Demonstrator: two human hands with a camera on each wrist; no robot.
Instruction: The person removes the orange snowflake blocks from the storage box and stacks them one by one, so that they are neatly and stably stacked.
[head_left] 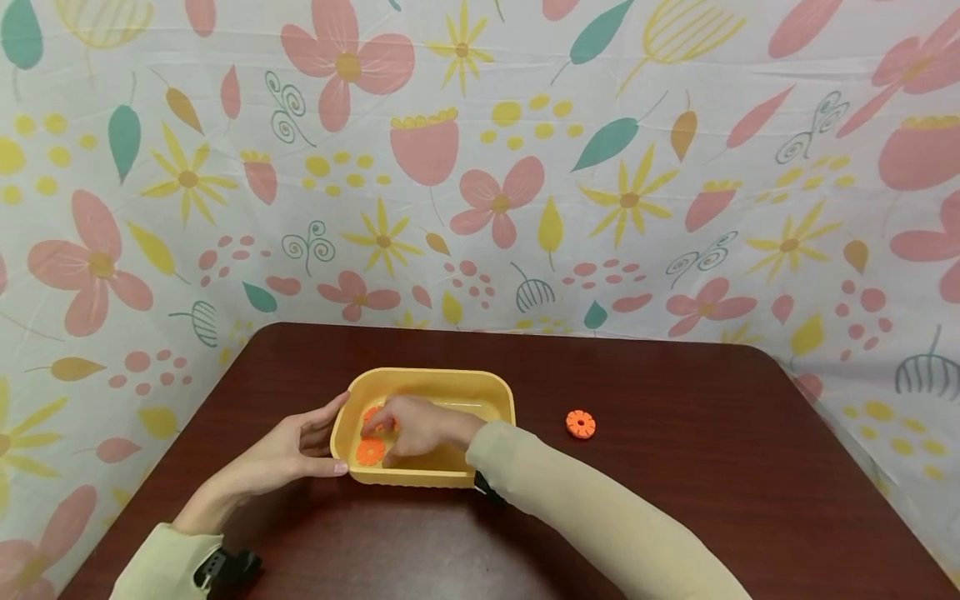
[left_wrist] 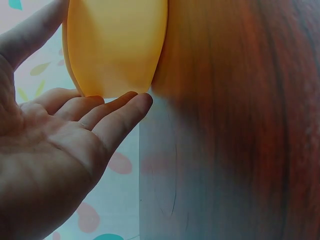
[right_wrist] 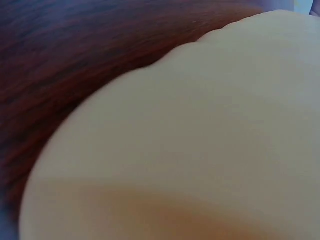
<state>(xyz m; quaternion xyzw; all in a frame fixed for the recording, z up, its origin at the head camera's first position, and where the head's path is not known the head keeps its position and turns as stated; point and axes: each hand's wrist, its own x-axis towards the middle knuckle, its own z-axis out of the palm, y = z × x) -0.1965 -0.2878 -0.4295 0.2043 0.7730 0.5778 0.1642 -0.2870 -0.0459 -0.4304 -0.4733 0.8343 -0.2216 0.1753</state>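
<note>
A yellow plastic bin (head_left: 431,477) stands on the table in the head view. Two orange notched discs, the nearer one (head_left: 370,452) plainly visible, lie at its left end. My left hand (head_left: 281,454) holds that end, thumb at the near corner and fingers at the far one. In the left wrist view, the fingertips (left_wrist: 145,100) touch the bin's end wall (left_wrist: 117,50). My right hand (head_left: 416,427) reaches down inside the bin, thumb and forefinger apart around the discs. Its forefinger partly covers the farther disc (head_left: 371,414).
Another orange notched disc (head_left: 581,424) lies on the dark wooden table (head_left: 675,467), right of the bin. Behind the table hangs a floral cloth (head_left: 480,275). A pale yellowish surface (right_wrist: 190,135) fills most of the right wrist view.
</note>
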